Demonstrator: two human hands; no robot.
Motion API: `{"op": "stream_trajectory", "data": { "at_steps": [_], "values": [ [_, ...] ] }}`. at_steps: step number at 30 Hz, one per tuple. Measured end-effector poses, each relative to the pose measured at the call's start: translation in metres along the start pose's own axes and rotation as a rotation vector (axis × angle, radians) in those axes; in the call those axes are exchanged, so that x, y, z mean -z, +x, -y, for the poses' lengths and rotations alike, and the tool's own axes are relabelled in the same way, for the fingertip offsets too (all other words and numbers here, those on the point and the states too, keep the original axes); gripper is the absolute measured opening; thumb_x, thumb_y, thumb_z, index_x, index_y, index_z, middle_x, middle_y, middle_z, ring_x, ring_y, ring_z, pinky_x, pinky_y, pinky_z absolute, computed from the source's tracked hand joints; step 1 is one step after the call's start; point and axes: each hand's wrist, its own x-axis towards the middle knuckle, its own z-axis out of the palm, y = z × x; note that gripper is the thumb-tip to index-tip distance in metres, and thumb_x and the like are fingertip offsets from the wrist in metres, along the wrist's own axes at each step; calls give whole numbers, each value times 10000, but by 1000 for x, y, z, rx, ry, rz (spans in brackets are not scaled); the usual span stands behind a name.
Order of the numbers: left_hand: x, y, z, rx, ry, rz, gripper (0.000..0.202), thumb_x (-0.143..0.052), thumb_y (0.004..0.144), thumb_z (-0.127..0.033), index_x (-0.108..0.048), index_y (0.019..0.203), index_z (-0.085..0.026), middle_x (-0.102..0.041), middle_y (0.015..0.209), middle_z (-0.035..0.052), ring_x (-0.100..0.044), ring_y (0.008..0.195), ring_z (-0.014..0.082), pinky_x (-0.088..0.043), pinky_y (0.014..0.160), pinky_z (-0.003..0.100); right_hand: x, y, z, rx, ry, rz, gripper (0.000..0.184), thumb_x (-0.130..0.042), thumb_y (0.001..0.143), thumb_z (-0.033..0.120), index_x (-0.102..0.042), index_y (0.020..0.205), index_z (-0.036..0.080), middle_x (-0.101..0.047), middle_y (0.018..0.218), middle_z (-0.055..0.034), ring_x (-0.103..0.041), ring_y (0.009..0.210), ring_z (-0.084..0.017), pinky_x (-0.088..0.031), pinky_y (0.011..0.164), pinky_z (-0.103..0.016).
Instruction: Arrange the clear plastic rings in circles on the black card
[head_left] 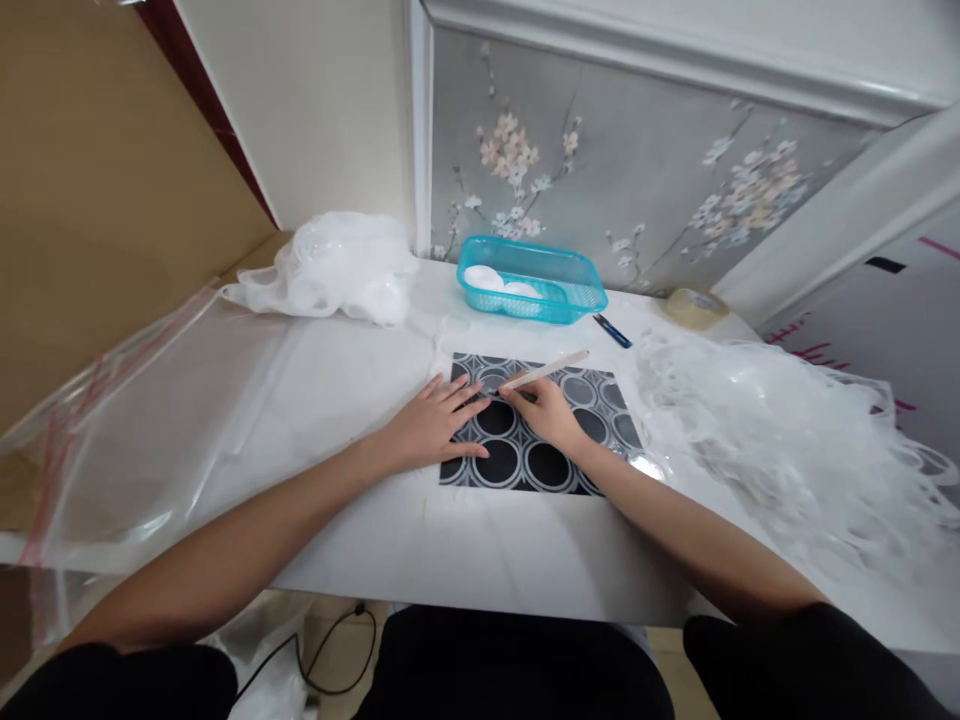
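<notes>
A dark sheet [547, 466] printed with grey rings and black discs lies flat on the white table. My left hand [431, 425] rests on its left side, fingers spread and pressing down. In my right hand [551, 412] is a slim, pale pen-like tool [551, 368], gripped near its lower end. It slants up to the right, and its tip meets the upper middle part of the sheet, close to my left fingertips. Whether the tip is a blade or a nib is too small to tell. A shiny clear disc [649, 466] lies by the sheet's lower right edge.
Behind the sheet stands a blue plastic basket [577, 310] with white round pieces inside. Blue thread snips [613, 331] and a tape roll [694, 308] lie right of it. White netting heaps [780, 430] cover the right side; a white bundle [337, 270] and clear plastic bags [165, 410] lie left.
</notes>
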Motion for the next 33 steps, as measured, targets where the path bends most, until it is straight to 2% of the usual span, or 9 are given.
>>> {"op": "stream_trajectory", "data": {
  "at_steps": [7,13,18,21,23,25,29,31,33],
  "values": [
    [-1,0,1,22,2,44,751,-312,868,-725,-340,1454,-257,-195,1564,74,-121,1446,307,-79,1147,513,-2,10,-4,16,23,-18,167,-582,849,307,-689,821,183,-726,848,-58,-683,823,-220,-517,763,-322],
    [-5,0,2,30,1,32,791,-289,862,-741,-264,1485,-255,-172,1569,58,-105,1448,304,-40,1149,515,-3,1,-2,117,-173,-22,184,-527,893,277,-698,857,217,-729,894,-54,-659,922,-238,-497,874,-388],
    [-6,0,-1,50,-8,30,829,-274,851,-757,-230,1495,-237,-151,1571,53,-88,1450,307,-26,1142,543,-1,6,5,433,-633,66,253,-481,873,121,-669,980,252,-733,982,-45,-461,1260,-282,-242,1106,-527],
    [-5,0,-1,53,-16,44,807,-291,854,-751,-246,1489,-255,-137,1573,52,-79,1451,308,-33,1139,554,20,35,8,356,-759,-176,262,-469,867,108,-667,955,257,-727,858,-53,-469,1218,-289,-162,1106,-579],
    [-4,-1,0,48,-19,50,810,-298,855,-748,-230,1493,-255,-127,1574,57,-75,1452,301,-37,1142,547,40,53,7,201,-749,-465,241,-448,893,156,-674,923,232,-707,835,-75,-491,1168,-309,-183,1063,-619],
    [-2,-2,2,40,-18,55,815,-298,854,-749,-212,1497,-255,-126,1574,61,-76,1452,302,-20,1139,558,57,56,5,132,-701,-581,233,-447,908,207,-680,907,214,-700,899,-92,-499,1151,-319,-236,1031,-614],
    [6,-2,0,32,7,39,788,-312,853,-747,-241,1487,-285,-133,1573,57,-68,1450,324,60,1106,617,62,21,-6,133,-514,-257,177,-515,871,210,-689,839,208,-713,935,-85,-581,1066,-291,-406,952,-487],
    [11,3,-8,12,3,45,763,-303,865,-735,-254,1483,-290,-128,1574,50,-74,1451,315,22,1125,591,53,1,-14,29,-328,-120,154,-541,855,219,-687,810,202,-726,906,-73,-648,946,-261,-480,867,-413],
    [16,12,-19,-17,-5,67,751,-271,880,-725,-264,1483,-278,-144,1572,49,-100,1450,301,-44,1146,542,44,-10,-22,-88,-144,-76,129,-570,843,245,-684,825,188,-737,889,-72,-684,867,-242,-516,803,-370]
  ]
}}
